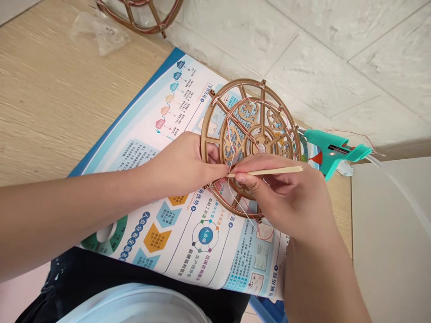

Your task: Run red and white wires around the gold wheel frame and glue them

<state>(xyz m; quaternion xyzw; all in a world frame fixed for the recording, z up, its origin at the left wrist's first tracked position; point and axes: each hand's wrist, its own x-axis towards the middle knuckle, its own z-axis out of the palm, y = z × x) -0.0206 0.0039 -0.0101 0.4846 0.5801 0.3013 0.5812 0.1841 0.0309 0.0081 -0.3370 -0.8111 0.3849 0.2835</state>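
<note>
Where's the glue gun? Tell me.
In the head view, the teal glue gun lies at the upper right beside the wall, its nozzle by the right rim of the wooden wheel.

Left hand [182, 163] gripping wooden filigree wheel [210, 130]; right hand [283, 197] pinching wooden stick [269, 171].

Pinched in my right hand [286, 202], the wooden stick [269, 171] was pale straw yellow. Just beyond my left hand [178, 166], the wooden wheel frame [249, 112] showed golden-brown scrollwork, crossed by thin red and white threads [230, 146]. Beneath my grip lay a white poster [188, 242] with a blue edge and teal and orange panels. Past my right hand, the glue gun [332, 150] was bright teal.
</note>
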